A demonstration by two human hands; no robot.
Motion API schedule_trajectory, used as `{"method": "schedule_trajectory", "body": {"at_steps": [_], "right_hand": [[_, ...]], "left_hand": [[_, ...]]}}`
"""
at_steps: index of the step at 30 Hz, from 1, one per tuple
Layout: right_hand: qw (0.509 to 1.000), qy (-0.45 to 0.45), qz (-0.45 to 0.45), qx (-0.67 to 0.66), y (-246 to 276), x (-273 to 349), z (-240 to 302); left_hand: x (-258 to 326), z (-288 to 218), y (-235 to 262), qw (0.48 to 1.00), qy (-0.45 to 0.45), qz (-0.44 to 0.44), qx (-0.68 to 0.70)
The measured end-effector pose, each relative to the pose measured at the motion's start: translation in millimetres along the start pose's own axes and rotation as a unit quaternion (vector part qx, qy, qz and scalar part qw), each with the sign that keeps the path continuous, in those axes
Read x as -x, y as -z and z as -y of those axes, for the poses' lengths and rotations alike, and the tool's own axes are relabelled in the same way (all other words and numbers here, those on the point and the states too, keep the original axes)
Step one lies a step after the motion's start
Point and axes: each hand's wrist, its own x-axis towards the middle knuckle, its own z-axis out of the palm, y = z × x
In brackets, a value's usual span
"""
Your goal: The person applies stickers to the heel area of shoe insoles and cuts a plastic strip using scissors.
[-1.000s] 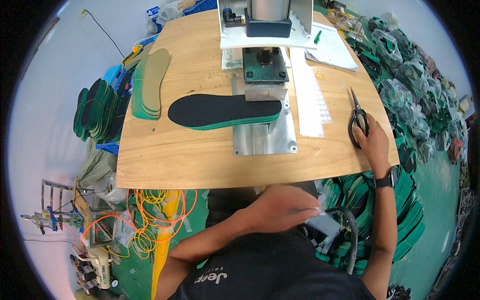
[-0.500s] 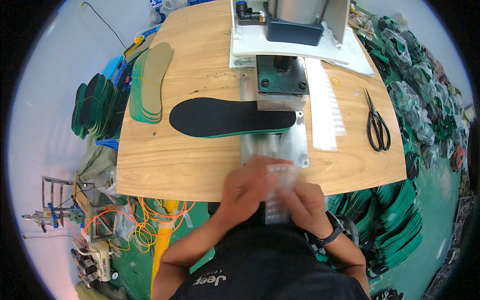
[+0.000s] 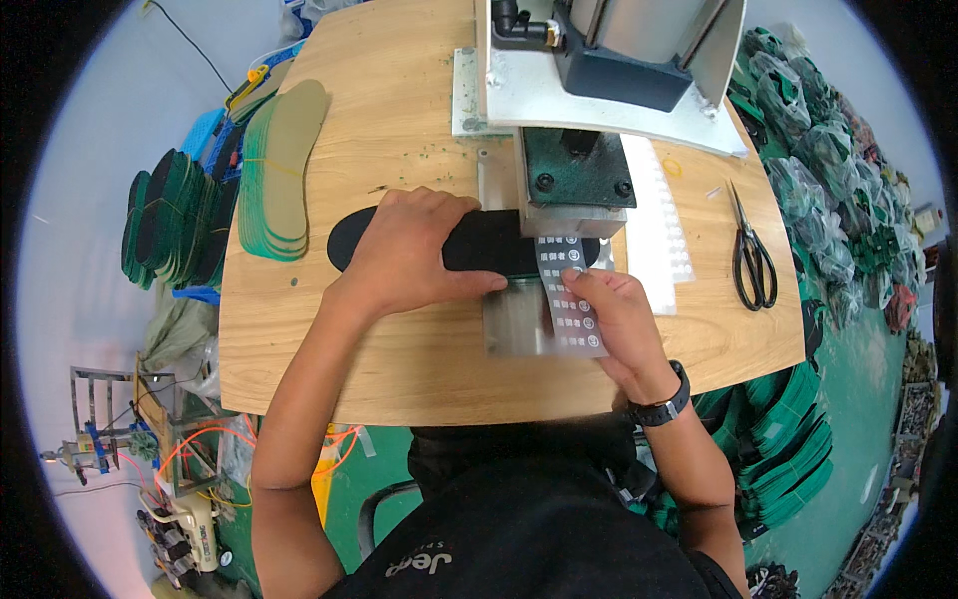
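Observation:
A black insole (image 3: 489,240) with a green underside lies crosswise on the metal base plate (image 3: 514,324) of a press. Across its width spreads my left hand (image 3: 404,250), fingers over the far edge and thumb along the near edge, gripping it. My right hand (image 3: 627,317) pinches a clear strip of small white printed labels (image 3: 571,324) between thumb and fingers. The strip's far end rests over the right part of the insole, just in front of the press block (image 3: 576,215). The insole's right end is partly hidden by the block and strip.
More label sheets (image 3: 654,230) lie right of the press, with black-handled scissors (image 3: 753,260) beyond. A banded stack of tan-topped insoles (image 3: 284,170) stands at the left. Bundled dark insoles (image 3: 170,220) sit off the left edge; bagged goods (image 3: 818,170) line the right.
Both hands have moved forward from the table's near edge. My left hand has come onto the insole, and my right has brought the label strip over the insole near the press block.

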Motion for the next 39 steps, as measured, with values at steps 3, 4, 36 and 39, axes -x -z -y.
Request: {"method": "schedule_trajectory", "body": {"at_steps": [3,4,36,39], "right_hand": [[1.0,-0.003,0.005,-0.015,3,0,-1],[1.0,-0.003,0.001,-0.013,4,0,-3],[0.91,0.241,0.087,0.325,-2,49,-17],[0.954,0.094,0.112,0.263,-6,66,-8]], "left_hand": [[2,1,-4,1.0,-0.009,-0.026,-0.012],[1,-1,-4,1.0,-0.003,-0.023,-0.014],[10,13,-18,0.979,-0.108,-0.16,0.073],[11,12,-17,0.963,-0.013,-0.194,0.186]]}}
